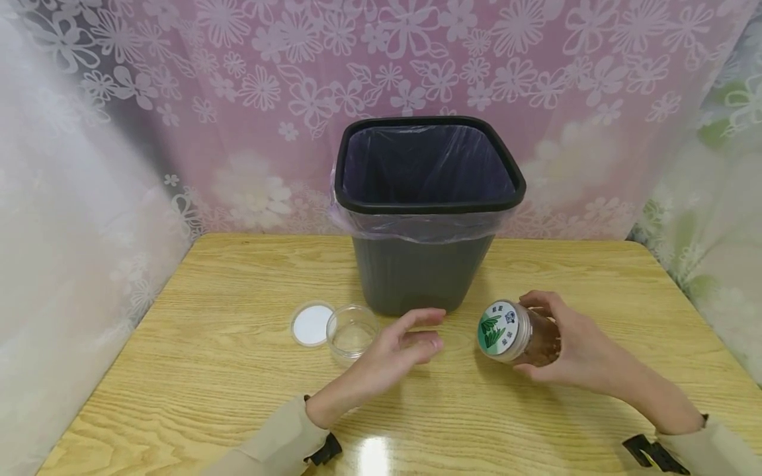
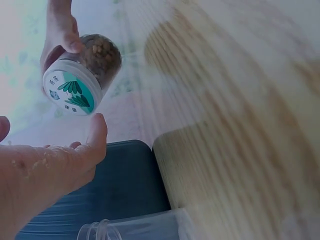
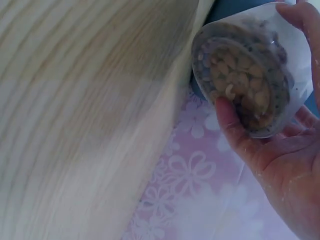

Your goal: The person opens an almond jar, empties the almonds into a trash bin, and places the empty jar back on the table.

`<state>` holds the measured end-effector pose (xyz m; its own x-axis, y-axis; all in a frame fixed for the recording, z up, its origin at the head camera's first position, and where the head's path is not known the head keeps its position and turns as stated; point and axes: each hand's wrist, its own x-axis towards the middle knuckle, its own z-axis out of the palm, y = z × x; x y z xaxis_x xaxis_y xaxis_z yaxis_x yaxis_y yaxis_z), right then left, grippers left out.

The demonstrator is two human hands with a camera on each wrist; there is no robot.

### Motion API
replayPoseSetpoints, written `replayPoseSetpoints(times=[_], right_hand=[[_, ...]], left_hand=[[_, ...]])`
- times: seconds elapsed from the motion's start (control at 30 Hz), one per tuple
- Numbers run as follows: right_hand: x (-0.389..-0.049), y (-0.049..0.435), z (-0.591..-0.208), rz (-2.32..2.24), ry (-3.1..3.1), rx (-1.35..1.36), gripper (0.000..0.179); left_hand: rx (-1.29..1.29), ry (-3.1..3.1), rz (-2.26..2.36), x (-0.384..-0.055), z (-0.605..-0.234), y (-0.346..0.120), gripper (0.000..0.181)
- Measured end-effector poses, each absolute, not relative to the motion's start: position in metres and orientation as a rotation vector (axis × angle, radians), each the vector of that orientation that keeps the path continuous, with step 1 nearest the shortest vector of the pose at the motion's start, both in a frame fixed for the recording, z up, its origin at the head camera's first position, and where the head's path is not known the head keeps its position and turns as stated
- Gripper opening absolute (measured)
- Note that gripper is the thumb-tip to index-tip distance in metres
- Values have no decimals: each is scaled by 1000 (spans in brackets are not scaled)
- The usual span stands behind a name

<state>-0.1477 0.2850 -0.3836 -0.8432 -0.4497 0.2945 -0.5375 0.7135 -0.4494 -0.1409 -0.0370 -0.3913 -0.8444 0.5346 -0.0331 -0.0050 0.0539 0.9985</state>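
My right hand [image 1: 574,344] grips a clear plastic jar [image 1: 542,338] around its body, tilted so that its lid faces left. The lid [image 1: 499,330] is white and green with a leaf print. Through the jar's base in the right wrist view, nut-like brown pieces [image 3: 240,75] show. My left hand [image 1: 395,347] is held over the table with relaxed fingers and holds nothing, its fingertips apart from the lid. Beside it, partly covered by the hand, stands an uncovered clear jar [image 1: 351,327]. A round lid with a white disc [image 1: 312,324] lies left of that jar.
A dark bin [image 1: 423,271] with a thin plastic liner stands at the back middle of the wooden table [image 1: 238,370]. Flowered curtains [image 1: 256,99] hang behind and at both sides. In the left wrist view the clear jar [image 2: 145,227] is at the lower edge.
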Motion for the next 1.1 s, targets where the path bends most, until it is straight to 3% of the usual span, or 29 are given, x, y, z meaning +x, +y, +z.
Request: replayPoseSetpoints(times=[0.2,0.37,0.57,0.83,1.1], right_hand=[[-146,274,-385,858,-2751,834,88],[-146,264,-386,930,-2755,897,84],[-145,255,-387,967,-2792,965,82],[-144,243,-386,1023,-2818,1045,79],[-143,234,-384,1086,-2837,1078,77]], left_hand=[[597,2048,1799,-139,-393,-37,53],[811,2198,1669,-137,-395,-36,70],[1096,2434,1408,-135,-395,-35,76],[1341,2534,1203,-136,-396,-37,75],[1341,2517,1237,-135,-396,-37,68]])
